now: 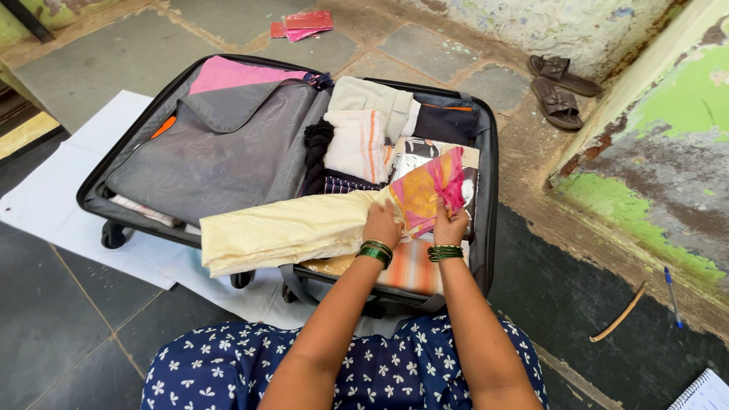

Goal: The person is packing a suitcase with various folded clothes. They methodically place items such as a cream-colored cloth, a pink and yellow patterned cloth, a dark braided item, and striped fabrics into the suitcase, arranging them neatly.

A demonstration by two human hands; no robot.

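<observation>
A: Hands?
B: My left hand (382, 224) and right hand (449, 226), fingers closed on the orange-pink cloth (427, 190).
A: Where?
B: Over the open suitcase (486, 190), beside the cream garment (288, 228).

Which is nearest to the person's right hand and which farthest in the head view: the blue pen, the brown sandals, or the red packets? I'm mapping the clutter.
From the right hand:
1. Brown sandals, up and to its right by the wall.
2. Red packets, up and to its left beyond the suitcase.
3. Blue pen, far right on the floor.
</observation>
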